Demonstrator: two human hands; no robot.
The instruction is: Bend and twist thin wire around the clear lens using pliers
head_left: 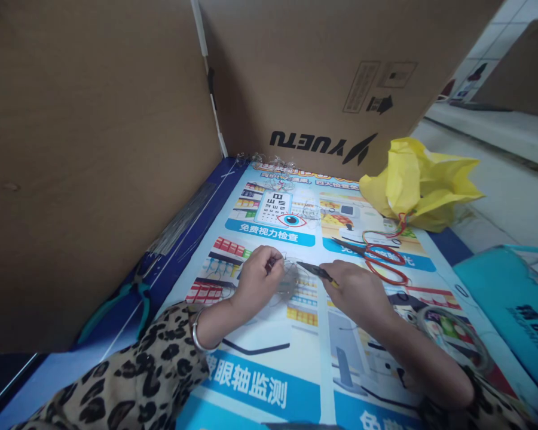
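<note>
Left hand [260, 279] closed, pinching the thin wire tangle [289, 280], which sits between my 2 hands. Right hand [357, 291] grips needle-nose pliers [314, 270], tip at the wire; can't tell if touching. Red-handled scissors [361, 250] just beyond my right hand, teal-handled pliers [104, 312] left of my left.

Dark-nosed pliers [312, 269], pointing left; silvery wire tangle [289, 283], loosely looped, just beside
</note>
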